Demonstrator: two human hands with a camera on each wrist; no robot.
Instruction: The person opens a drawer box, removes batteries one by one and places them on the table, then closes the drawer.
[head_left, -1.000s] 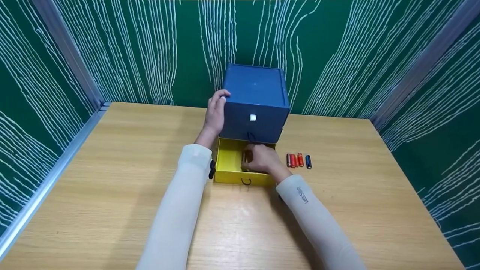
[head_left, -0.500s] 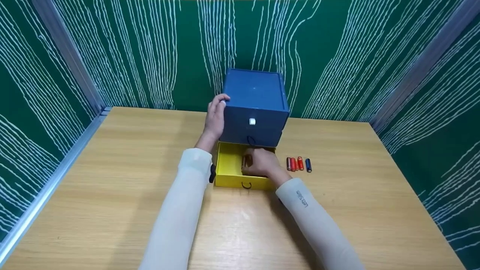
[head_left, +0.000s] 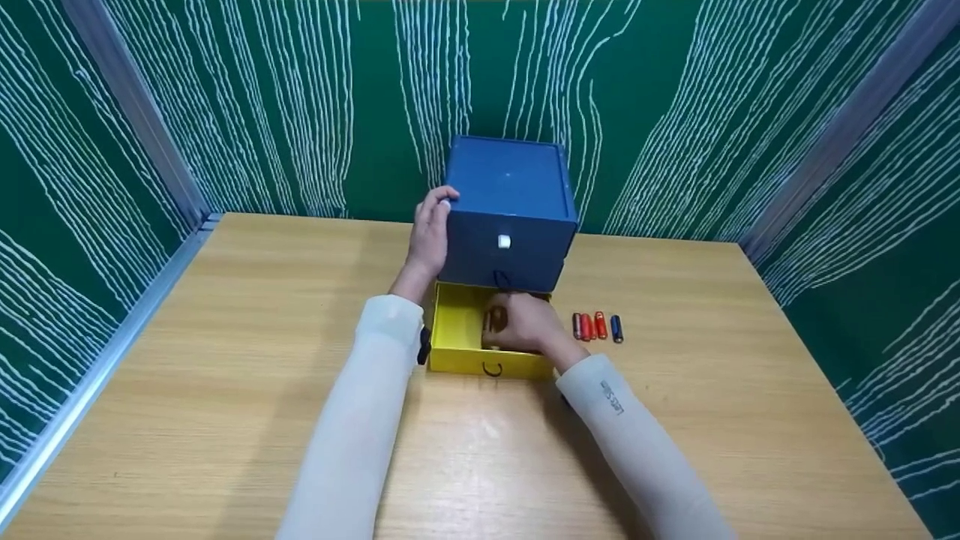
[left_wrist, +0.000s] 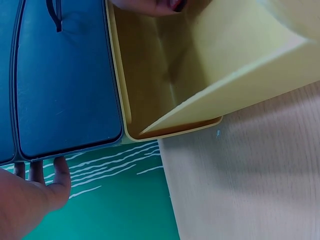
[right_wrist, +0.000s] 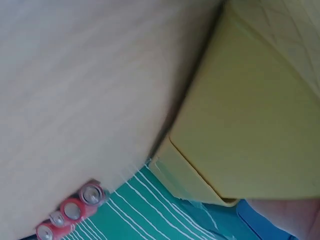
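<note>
My left hand (head_left: 430,238) rests against the left side of a blue drawer cabinet (head_left: 510,176). In the left wrist view its fingers (left_wrist: 61,177) lie at the cabinet's edge. Below, a yellow drawer (head_left: 457,319) is pulled out, with a dark loop on its front. My right hand (head_left: 521,322) reaches down into the drawer's right half, its fingers curled. A small dark red item (left_wrist: 177,4) shows at its fingertips in the left wrist view, mostly cut off by the frame; its kind is unclear.
On the wooden table (head_left: 480,457), right of the drawer, lie several red batteries (head_left: 589,327) and a blue one (head_left: 616,328). The upper drawer has a white knob (head_left: 504,241). Green walls (head_left: 525,75) with white wavy lines stand behind and at both sides.
The head view has shifted slightly. My right hand has turned a little inside the drawer, its wrist moving slightly right. My left hand stays on the cabinet.
</note>
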